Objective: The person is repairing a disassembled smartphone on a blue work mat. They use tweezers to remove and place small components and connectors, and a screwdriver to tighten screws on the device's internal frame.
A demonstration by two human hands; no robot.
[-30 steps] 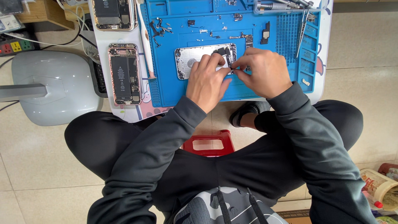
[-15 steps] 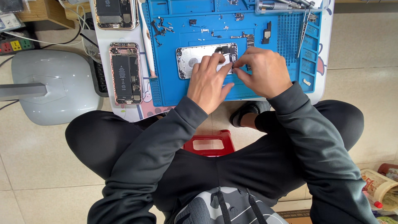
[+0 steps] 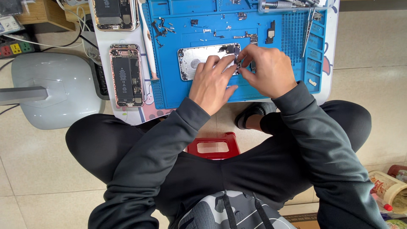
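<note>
Phone shell [image 3: 199,63], a silver back housing emptied of most parts, lies flat on the blue work mat [image 3: 169,91] at the middle of the low surface [image 3: 328,85], and we have both hands on its right end. Our left hand [image 3: 212,82] rests over the shell with its fingers [image 3: 227,72] stretched toward a small dark part [image 3: 238,63]; our right hand [image 3: 267,70] meets it from the other side, fingers pinched closed on that same part (what exactly it is, we cannot tell, it is too small). To do this well, we judge that the left hand should press the shell down so it cannot slide, while the right works with light, steady pressure. Loose screws and small pieces [image 3: 163,26] sit near the mat's upper left, well apart from our hands, so we should keep our sleeves from sweeping them. Two more opened phones [image 3: 126,75] lie left of the mat, and tweezers [image 3: 308,32] on its right side.
</note>
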